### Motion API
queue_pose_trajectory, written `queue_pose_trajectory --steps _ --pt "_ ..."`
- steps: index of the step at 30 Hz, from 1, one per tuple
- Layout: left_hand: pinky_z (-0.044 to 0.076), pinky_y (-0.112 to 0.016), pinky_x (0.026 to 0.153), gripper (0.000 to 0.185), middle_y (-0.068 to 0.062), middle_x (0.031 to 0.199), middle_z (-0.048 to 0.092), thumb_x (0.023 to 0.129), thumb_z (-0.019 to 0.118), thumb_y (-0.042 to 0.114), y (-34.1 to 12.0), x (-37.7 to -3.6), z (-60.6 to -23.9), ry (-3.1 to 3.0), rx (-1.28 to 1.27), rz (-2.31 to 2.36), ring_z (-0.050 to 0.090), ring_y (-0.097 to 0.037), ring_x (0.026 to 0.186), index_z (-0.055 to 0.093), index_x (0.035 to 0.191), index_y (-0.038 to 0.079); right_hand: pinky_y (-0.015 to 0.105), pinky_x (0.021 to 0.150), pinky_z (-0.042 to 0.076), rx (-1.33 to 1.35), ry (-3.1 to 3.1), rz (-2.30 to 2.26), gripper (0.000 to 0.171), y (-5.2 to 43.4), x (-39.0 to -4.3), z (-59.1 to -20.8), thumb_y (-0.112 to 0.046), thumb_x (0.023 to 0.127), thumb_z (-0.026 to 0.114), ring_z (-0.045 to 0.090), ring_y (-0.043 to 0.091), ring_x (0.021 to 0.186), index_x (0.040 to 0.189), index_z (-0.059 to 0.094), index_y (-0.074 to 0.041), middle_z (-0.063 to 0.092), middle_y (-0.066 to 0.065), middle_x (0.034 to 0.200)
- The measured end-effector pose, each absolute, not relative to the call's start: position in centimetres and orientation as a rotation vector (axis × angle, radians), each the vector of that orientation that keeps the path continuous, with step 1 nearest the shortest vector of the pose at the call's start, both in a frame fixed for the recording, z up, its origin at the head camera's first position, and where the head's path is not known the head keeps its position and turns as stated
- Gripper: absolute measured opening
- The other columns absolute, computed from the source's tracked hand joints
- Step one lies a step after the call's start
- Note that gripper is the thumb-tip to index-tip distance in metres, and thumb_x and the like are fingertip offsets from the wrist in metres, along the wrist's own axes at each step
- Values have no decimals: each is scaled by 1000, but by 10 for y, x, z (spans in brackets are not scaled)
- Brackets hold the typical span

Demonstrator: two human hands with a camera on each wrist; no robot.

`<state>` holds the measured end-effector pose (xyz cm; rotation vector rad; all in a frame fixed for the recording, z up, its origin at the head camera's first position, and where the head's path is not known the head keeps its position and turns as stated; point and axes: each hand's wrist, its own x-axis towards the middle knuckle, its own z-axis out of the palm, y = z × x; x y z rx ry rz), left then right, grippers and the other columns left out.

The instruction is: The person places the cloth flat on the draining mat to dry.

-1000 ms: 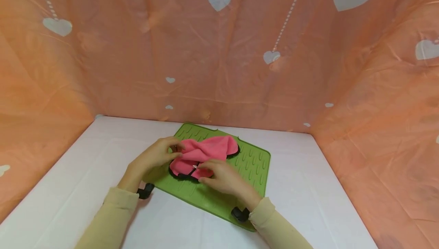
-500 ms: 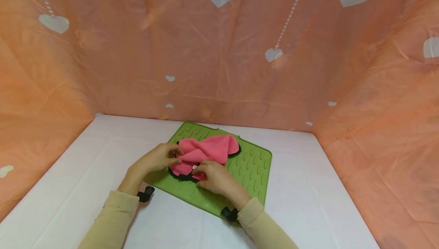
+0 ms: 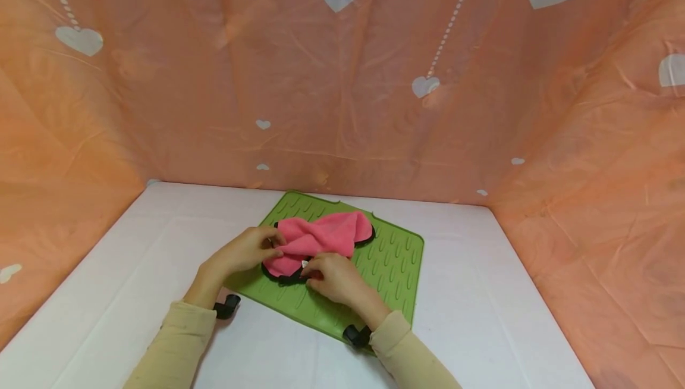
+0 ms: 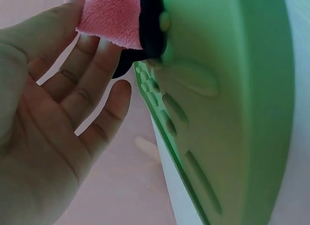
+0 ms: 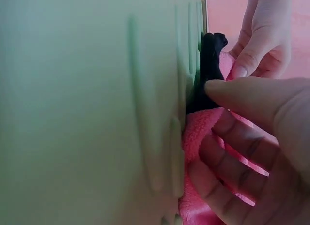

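A crumpled pink fleecy cloth [image 3: 329, 231] with black edging lies bunched on the green ridged mat [image 3: 393, 258]. My left hand [image 3: 247, 252] pinches the cloth's left side between thumb and fingers; in the left wrist view the pink fabric [image 4: 111, 19] lies over the fingertips. At the near edge, my right hand [image 3: 338, 279] pinches the cloth by its black edging [image 5: 210, 72], thumb on the black strip and the other fingers against the pink side. Beside the right fingertips shows a small white tag [image 3: 304, 264]. The cloth's underside is hidden.
The mat lies at an angle on a white table [image 3: 471, 294]. Orange sheeting [image 3: 342, 80] printed with pale hearts stands behind and on both sides. Black wrist mounts [image 3: 227, 307] sit under both wrists.
My right hand has moved slightly left and taken hold of the cloth's near black edge. The left fingers have closed on the cloth's left side. The mat stays in place.
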<state>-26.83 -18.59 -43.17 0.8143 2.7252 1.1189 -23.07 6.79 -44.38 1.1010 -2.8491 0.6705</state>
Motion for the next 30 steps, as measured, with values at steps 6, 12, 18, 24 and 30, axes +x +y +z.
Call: queue_pose_trajectory --steps 6,12,18,24,30 --pt "55 -35 79 11 -4 101 71 99 70 10 -188 -266 -428 2762 766 1149 65 -19 92 72 109 5 32 88 55 1037 -2789 823 12 78 -228 -441 -9 93 74 67 16 97 104 79 -10 74 1 101" --pt "55 -40 83 13 -6 103 69 101 70 11 -192 -264 -424 2846 752 1219 65 -24 97 72 110 4 32 83 56 955 -2734 988 14 99 -222 -435 -5 95 72 67 15 94 108 78 -8 72 3 105" --pt "55 -45 87 16 -9 107 68 100 69 9 -199 -266 -420 2969 809 1248 65 -27 102 71 114 1 33 77 56 875 -2675 1033 15 128 -217 -425 -3 94 73 67 17 88 107 77 -8 69 1 99" --pt "54 -43 85 12 -7 106 67 101 68 8 -201 -268 -415 3028 849 1247 63 -24 98 72 111 3 37 79 58 802 -2643 1024 19 160 -215 -416 -5 95 74 66 15 90 112 78 -12 72 -1 107" --pt "54 -41 85 10 -2 102 66 99 70 7 -202 -267 -409 2990 901 1185 64 -21 95 74 109 7 35 77 59 825 -2559 956 20 191 -214 -415 -1 90 79 69 15 89 106 79 -12 73 -3 103"
